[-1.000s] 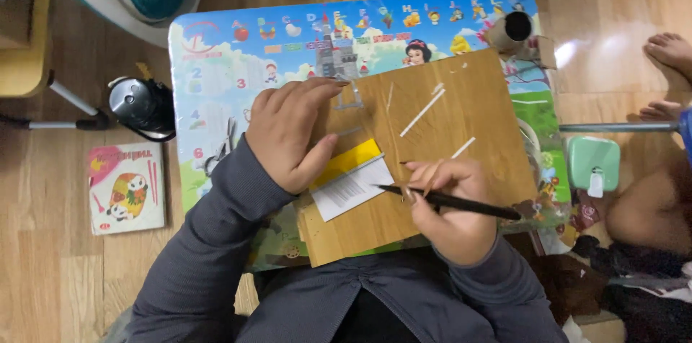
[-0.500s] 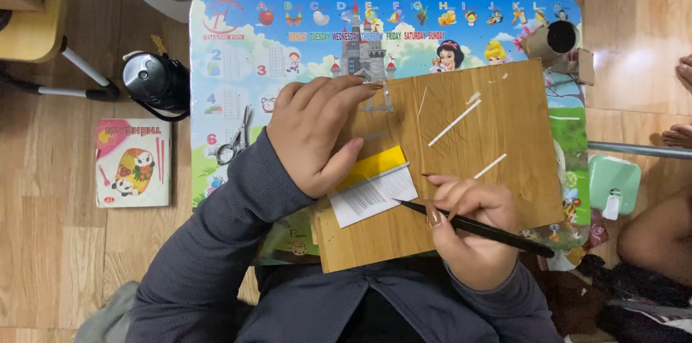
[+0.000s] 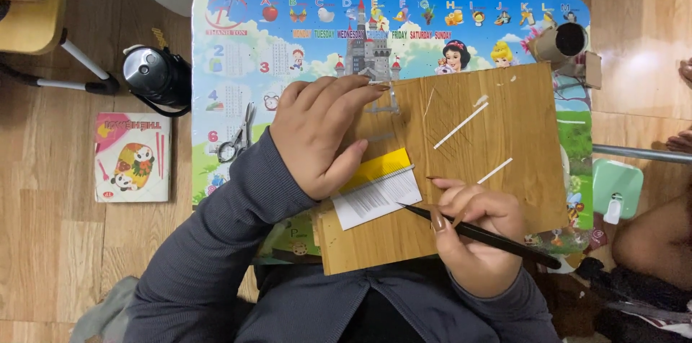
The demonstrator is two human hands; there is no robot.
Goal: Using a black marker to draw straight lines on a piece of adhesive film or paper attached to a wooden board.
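the left hand (image 3: 321, 134) lies flat and released on a yellow-and-white paper (image 3: 378, 188) atop the wooden board (image 3: 497, 192) on the desk (image 3: 238, 33), while the right hand (image 3: 472, 231) is clenched around a black pen (image 3: 479, 233) whose tip touches the paper's edge.

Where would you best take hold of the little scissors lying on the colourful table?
Probably by the two finger loops. The scissors lie flat and closed on the colourful table, blades pointing away from the person and loops at the near end, beside the left hand's sleeve. Coming from the near-left side, fingers could slip into the loops or pinch them, clear of the tips and the wooden board.
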